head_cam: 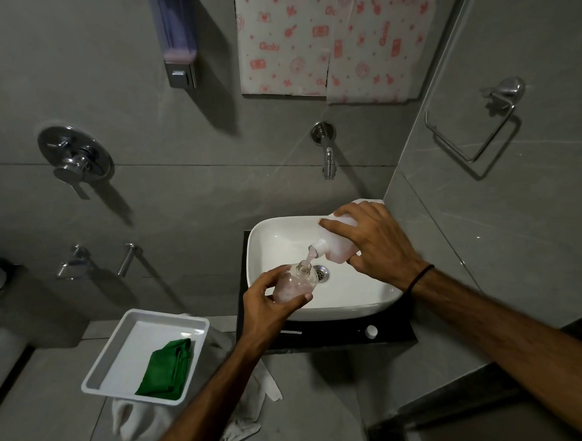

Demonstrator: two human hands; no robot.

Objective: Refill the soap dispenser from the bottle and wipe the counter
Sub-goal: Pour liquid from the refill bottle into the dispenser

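The clear soap dispenser, its pump removed, is held over the white basin by the left hand. The fingers are curled round the far side of the body and the thumb is pressed along the near side, so the grip is closed on the dispenser. The neck is pointed up and slightly toward the drain.

The refill bottle is gripped by the right hand, fingers wrapped over its upper side and the thumb set beneath. The bottle is tilted with its spout down, directly above the dispenser neck, and a pink stream is seen passing between them.

A white cap is lying on the dark counter in front of the basin. A folded green cloth is placed in the white tray to the left, well apart from both hands.
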